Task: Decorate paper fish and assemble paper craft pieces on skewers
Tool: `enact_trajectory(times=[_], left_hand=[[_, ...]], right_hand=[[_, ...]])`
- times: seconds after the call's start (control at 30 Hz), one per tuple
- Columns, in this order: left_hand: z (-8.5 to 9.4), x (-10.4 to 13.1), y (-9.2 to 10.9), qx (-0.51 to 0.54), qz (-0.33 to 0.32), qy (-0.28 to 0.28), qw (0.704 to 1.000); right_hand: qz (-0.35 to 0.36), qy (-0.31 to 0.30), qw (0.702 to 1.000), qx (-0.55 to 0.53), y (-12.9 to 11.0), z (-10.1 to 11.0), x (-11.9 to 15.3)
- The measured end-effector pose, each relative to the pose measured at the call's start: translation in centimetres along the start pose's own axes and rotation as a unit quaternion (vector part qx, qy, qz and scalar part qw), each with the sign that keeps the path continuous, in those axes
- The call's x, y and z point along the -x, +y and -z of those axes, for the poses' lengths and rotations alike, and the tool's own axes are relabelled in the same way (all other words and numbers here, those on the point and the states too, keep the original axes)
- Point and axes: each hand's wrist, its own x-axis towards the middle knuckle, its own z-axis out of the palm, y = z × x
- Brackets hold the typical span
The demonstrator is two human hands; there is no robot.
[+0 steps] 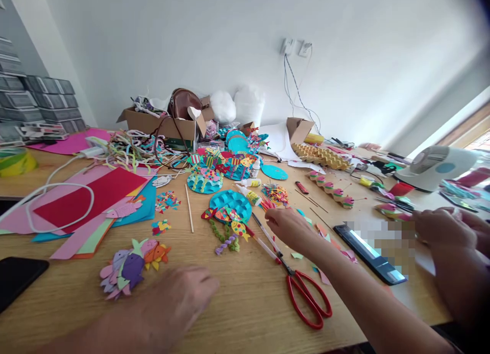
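My left hand hovers over the bare wood at the lower middle, right of a pile of paper fish; its fingers are smeared by motion. My right hand is closed beside the colourful paper strips; its fingertips are too small to show what they hold. Left of it stands a blue egg-carton piece with paper fish and curly pipe cleaners at its front. Red-handled scissors and pens lie below my right hand.
Coloured paper sheets and a white cable cover the left side. Glue bottles stand behind the egg carton. At right are another person's hands, a phone and a sewing machine.
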Motion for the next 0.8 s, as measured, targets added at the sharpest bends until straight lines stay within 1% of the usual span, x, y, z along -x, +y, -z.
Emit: enact_trajectory(times=[0.07, 0.1, 0.17, 0.23, 0.27, 0.33, 0.4, 0.57, 0.67, 0.8], left_hand=[[-0.5, 0.1, 0.4, -0.026, -0.048, 0.005, 0.998], [-0.7, 0.0, 0.4, -0.034, -0.073, 0.031, 0.996], [-1.2, -0.1, 0.1, -0.041, -0.124, 0.116, 0.985], [-1.6, -0.4, -0.4, -0.049, -0.157, 0.198, 0.966], [-1.8, -0.5, -0.7, -0.049, -0.166, 0.232, 0.957], [-2.2, -0.7, -1.1, -0.039, -0.174, 0.274, 0.945], [-2.5, -0.8, -1.4, -0.019, -0.184, 0.29, 0.939], [-3.0, -0.5, -2.1, 0.021, -0.189, 0.288, 0.938], [-2.8, -0.5, -2.5, 0.022, -0.187, 0.279, 0.942], [-2.3, -0.6, -2.5, 0.017, -0.195, 0.29, 0.937]], right_hand=[[-0.007, 0.023, 1.0, -0.018, 0.4, -0.3, -2.0], [-0.01, 0.029, 0.999, -0.023, 0.5, -0.4, -3.0], [-0.018, 0.039, 0.999, -0.031, 0.7, -0.5, -5.0], [-0.026, 0.048, 0.998, -0.04, 0.9, -0.6, -6.9], [-0.03, 0.05, 0.997, -0.045, 0.9, -0.6, -7.8], [-0.04, 0.045, 0.997, -0.054, 1.0, -0.8, -9.3], [-0.048, 0.036, 0.996, -0.065, 1.1, -1.2, -10.7], [-0.054, 0.034, 0.992, -0.105, 1.2, -2.8, -12.4], [-0.059, 0.054, 0.986, -0.145, 1.2, -3.4, -12.7], [-0.067, 0.107, 0.967, -0.221, 1.7, -2.9, -12.4]])
